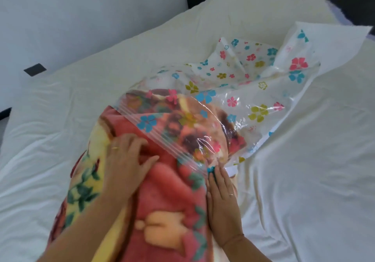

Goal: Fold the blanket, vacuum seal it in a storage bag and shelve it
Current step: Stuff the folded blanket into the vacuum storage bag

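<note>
Blanket (162, 190), folded, red-floral, lying on bed (304, 180); far end already inside storage bag (233, 91), near half still outside. Bag mouth stretching across blanket middle, empty far part crumpled toward pillow (263, 4). Left hand (125, 160) resting on blanket top by mouth edge, fingers spread, gripping nothing. Right hand (221, 200) lying flat along blanket's right side, fingers straight, tips touching mouth corner. Likely stuffing step: pushing bundle in evenly, keeping fold tight, easing mouth over both sides alternately, avoiding fabric caught in zip track.
</note>
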